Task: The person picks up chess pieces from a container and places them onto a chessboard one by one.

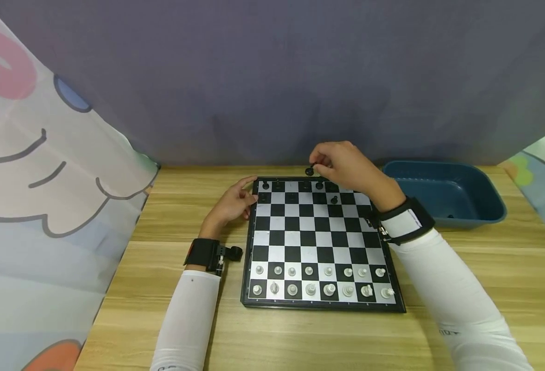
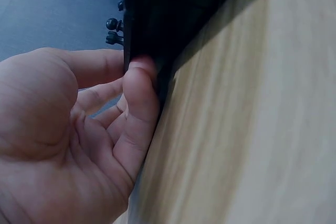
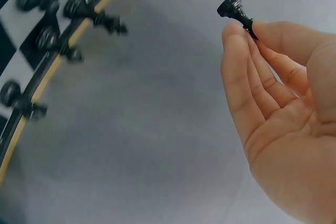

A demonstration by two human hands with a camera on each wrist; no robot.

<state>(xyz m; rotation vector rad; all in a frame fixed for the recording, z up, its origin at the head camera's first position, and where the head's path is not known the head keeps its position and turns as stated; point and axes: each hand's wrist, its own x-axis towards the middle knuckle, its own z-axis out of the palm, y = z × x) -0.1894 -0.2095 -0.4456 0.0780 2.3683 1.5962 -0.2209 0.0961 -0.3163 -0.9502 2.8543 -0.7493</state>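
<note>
A black-and-white chessboard [image 1: 300, 238] lies on the wooden table. My left hand [image 1: 233, 202] holds its far left corner, thumb and fingers at the edge in the left wrist view. Beyond the far edge, my right hand [image 1: 346, 167] pinches a black chess piece [image 3: 236, 10] between thumb and fingertips, its wide base exposed and its top hidden by the fingers. Several black pieces [image 1: 319, 185] stand on the far rows, and a black pawn [image 1: 334, 200] is on the second row. Two full rows of white pieces [image 1: 310, 289] stand along the near side.
A dark blue plastic basin [image 1: 494, 208] stands to the right of the board's far end, behind the right wrist, with a small dark piece [image 1: 449, 216] inside. A grey cloth wall [image 1: 272, 93] rises right behind the table; a patterned sheet [image 1: 59, 247] hangs at the left.
</note>
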